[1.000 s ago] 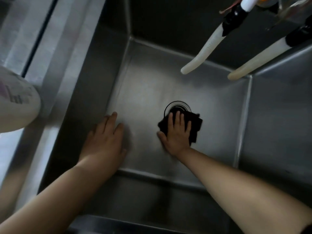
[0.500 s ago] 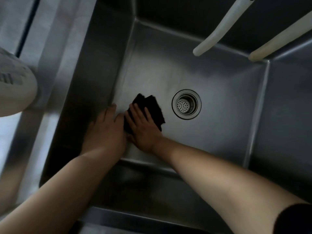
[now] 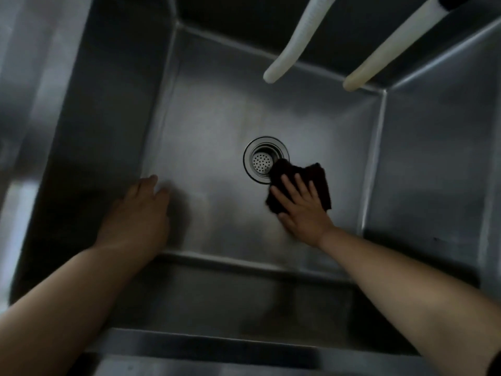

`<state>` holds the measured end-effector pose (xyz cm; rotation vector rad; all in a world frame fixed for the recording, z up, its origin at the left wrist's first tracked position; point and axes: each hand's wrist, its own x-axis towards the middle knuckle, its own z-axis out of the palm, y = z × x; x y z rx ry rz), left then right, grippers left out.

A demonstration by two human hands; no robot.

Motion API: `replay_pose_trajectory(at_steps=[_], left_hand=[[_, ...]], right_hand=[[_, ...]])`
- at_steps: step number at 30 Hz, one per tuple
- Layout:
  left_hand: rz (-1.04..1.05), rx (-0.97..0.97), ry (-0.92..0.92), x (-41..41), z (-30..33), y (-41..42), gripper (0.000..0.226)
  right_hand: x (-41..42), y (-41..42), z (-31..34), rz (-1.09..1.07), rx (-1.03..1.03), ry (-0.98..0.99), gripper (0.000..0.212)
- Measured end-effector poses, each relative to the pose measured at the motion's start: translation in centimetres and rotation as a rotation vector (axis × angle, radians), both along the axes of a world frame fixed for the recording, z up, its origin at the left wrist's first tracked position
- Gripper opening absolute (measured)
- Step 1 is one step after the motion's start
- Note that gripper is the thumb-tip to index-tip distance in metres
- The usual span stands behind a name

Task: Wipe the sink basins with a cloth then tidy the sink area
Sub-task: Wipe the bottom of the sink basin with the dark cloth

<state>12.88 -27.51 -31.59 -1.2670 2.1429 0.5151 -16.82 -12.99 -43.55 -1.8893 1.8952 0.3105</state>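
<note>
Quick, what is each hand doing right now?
Left hand: open, resting on the sink floor.
Right hand: open, pressing the dark cloth.

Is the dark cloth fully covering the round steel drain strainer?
No, the dark cloth under the right hand overlaps only the round steel drain strainer's lower right rim.

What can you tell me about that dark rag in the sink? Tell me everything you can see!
The dark, nearly black cloth looks soft and fuzzy and is bunched into a rumpled square. It lies flat on the shiny steel sink floor. One corner overlaps the rim of the round metal drain strainer. The right hand presses it down with straight, spread fingers, covering its lower part. The left hand does not touch it.
</note>
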Motion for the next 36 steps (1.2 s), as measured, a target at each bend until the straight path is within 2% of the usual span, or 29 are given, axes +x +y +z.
replay_pose_trajectory(at_steps=[5,8,10,14,16,19,21,24,29,33,36], left_hand=[[-0.007,0.017,0.026,-0.3,0.0,0.1,0.054],[-0.016,0.015,0.041,-0.6,0.2,0.2,0.053],[-0.026,0.005,0.052,-0.7,0.3,0.2,0.051],[-0.029,-0.008,0.107,-0.7,0.4,0.0,0.048],[-0.033,-0.002,0.109,-0.8,0.3,0.1,0.048],[-0.036,-0.022,0.123,-0.7,0.2,0.2,0.047],[-0.038,-0.034,0.121,-0.6,0.1,0.1,0.046],[-0.043,-0.050,0.108,-0.5,-0.1,0.1,0.046],[-0.056,-0.091,0.098,-0.3,-0.4,0.4,0.052],[-0.071,-0.136,0.169,0.2,-1.0,0.6,0.045],[-0.182,-0.195,0.242,0.6,-1.6,0.8,0.036]], right_hand=[[-4.2,3.3,1.6,-0.359,0.239,0.217,0.071],[-3.7,4.9,2.7,-0.393,0.370,0.257,0.079],[-2.4,5.4,3.4,-0.382,0.426,0.219,0.084],[0.7,5.7,4.0,-0.231,0.479,0.131,0.093],[2.4,5.4,3.5,-0.165,0.466,0.058,0.090],[5.0,3.5,2.6,-0.017,0.308,0.031,0.087],[6.6,1.7,1.9,0.120,0.233,0.012,0.073],[10.1,-1.8,1.3,0.316,0.126,-0.080,0.065],[15.9,-5.8,0.8,0.490,0.116,-0.129,0.067],[14.7,-4.7,0.6,0.661,0.065,-0.161,0.064],[10.9,-1.8,1.3,0.703,0.042,-0.208,0.058]])
